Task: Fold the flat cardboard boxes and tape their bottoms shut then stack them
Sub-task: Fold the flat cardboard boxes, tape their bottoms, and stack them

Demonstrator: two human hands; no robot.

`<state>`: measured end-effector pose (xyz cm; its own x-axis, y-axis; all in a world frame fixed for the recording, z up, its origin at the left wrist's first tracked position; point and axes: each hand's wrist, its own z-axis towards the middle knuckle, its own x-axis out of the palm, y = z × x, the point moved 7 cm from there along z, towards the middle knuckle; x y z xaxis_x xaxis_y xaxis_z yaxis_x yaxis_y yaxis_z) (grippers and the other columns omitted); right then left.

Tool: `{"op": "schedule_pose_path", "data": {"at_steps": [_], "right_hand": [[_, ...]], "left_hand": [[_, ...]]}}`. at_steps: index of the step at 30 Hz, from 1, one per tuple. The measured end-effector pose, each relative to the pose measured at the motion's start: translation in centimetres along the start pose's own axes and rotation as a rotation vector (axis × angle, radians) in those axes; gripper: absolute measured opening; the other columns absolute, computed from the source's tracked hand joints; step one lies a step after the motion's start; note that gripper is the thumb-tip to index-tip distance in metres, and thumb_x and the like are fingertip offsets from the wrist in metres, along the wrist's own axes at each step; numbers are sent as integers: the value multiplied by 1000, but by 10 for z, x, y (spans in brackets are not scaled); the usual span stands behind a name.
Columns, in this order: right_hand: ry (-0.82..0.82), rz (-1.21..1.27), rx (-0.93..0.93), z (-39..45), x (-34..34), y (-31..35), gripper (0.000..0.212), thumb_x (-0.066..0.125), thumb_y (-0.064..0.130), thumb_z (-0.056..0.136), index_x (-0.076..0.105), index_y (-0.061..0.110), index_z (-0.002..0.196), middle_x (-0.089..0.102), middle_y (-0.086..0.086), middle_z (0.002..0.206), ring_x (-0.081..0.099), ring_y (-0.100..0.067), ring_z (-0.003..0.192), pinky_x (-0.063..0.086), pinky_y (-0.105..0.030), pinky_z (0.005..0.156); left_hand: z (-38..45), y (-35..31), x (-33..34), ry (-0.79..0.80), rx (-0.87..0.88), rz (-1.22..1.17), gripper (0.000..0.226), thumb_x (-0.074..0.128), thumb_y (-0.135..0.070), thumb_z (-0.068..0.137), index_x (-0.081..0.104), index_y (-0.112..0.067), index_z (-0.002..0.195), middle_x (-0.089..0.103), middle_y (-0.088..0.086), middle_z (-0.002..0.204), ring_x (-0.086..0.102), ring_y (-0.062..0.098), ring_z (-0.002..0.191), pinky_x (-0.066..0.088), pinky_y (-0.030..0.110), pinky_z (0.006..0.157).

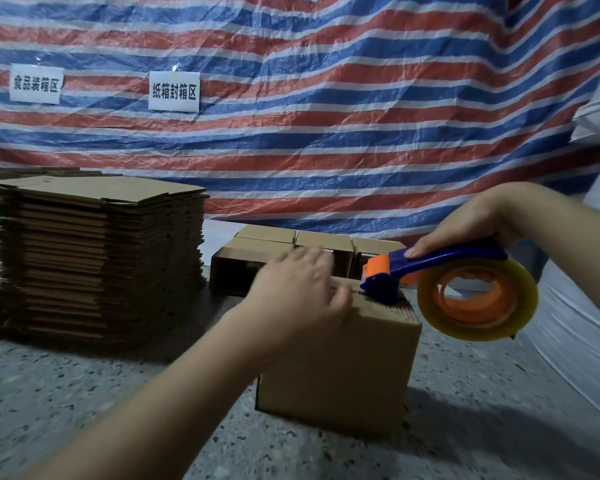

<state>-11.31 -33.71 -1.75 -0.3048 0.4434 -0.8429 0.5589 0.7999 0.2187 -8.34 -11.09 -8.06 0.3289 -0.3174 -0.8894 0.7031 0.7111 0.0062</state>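
1. Clearly the folded box (340, 358) in hand stands on the speckled floor (84, 393), bottom side up, its two flaps meeting in a seam along the top. It is plain corrugated card: likely light when empty, stiff along its walls and edges, but springy at the flaps, which will probably lift unless pressed down.

2. Left hand (300, 289) lies across the top flaps, fingers straight and spread, pressing rather than clutching; it is blurred, so exactly how each finger lies I cannot tell. Pressing close beside the seam looks like the best way to steady it, since squeezing the walls could dent the hollow card.

3. Right hand (471, 226) has its grip closed around the blue handle of the tape dispenser (440, 289), thumb along the top. The orange-and-blue head touches the box top at the right end of the seam; the roll of clear tape hangs off past the box's right edge. The tape is thin and sticky and may wrinkle if drawn slack.

4. Just behind the box, several finished boxes (291, 254) lie on the floor in a row, open sides facing the camera. They look light enough to lift by two opposite walls.

5. To the left, well apart, stands a tall stack of flat boxes (97, 258). Single sheets should slide off easily, taken by an edge.

6. Behind everything hangs a red, white and blue striped tarp (326, 116) with two paper signs (174, 91) fixed to it.
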Motion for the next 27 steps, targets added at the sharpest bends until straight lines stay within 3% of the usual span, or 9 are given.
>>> {"op": "schedule_pose_path", "data": {"at_steps": [5,9,14,16,21,23,24,25,27], "right_hand": [[24,28,-22,2,5,-4,91,82,70,52,71,8,117,74,-12,91,70,-19,70,57,-30,62],[39,67,-43,1,-2,-17,104,91,69,42,67,9,124,74,-14,96,70,-21,72,58,-32,62],[16,60,23,-7,-14,-62,109,93,70,38,68,11,127,73,-19,117,72,-31,100,57,-42,93],[44,47,36,-7,-5,-69,103,91,71,45,68,10,125,74,-17,114,72,-28,95,59,-38,86],[29,23,32,0,11,-69,88,76,68,57,66,9,122,76,-13,101,72,-22,83,57,-31,72],[25,37,30,-1,12,-70,87,75,67,59,65,8,122,76,-14,100,71,-22,81,57,-31,70],[18,38,29,0,12,-70,86,75,67,59,65,8,122,76,-14,100,71,-22,81,57,-31,69],[11,37,28,0,12,-71,86,74,67,59,65,9,122,76,-14,100,71,-22,80,58,-31,68],[16,38,21,2,12,-72,87,75,68,59,65,8,122,76,-13,98,71,-21,78,58,-30,68]], "left_hand": [[-4,-22,22,101,126,10,84,19,-76,90,35,-20,151,33,2,158,29,17,145,24,35,118],[-3,-19,20,99,129,23,79,22,-76,89,43,-23,144,40,-1,154,35,15,142,31,35,115],[-5,-20,23,93,130,26,78,22,-76,90,40,-25,146,38,-2,155,33,15,143,29,35,115],[-5,-21,22,122,129,42,81,22,-79,87,42,-24,144,40,-2,154,36,16,141,30,35,113],[1,-32,15,128,107,121,74,23,-88,79,52,-24,104,61,-3,114,54,15,97,43,33,79],[6,-44,22,153,141,109,87,27,-86,81,47,-18,131,51,3,141,49,22,124,40,44,104],[7,-53,26,169,176,76,94,30,-83,83,32,-15,148,35,4,156,33,23,142,27,47,117],[8,-60,29,174,208,32,95,31,-80,85,18,-17,155,21,3,162,20,20,148,18,46,121],[12,-68,32,164,248,-19,89,29,-77,86,20,-21,155,21,2,163,19,18,149,19,46,121]]}}
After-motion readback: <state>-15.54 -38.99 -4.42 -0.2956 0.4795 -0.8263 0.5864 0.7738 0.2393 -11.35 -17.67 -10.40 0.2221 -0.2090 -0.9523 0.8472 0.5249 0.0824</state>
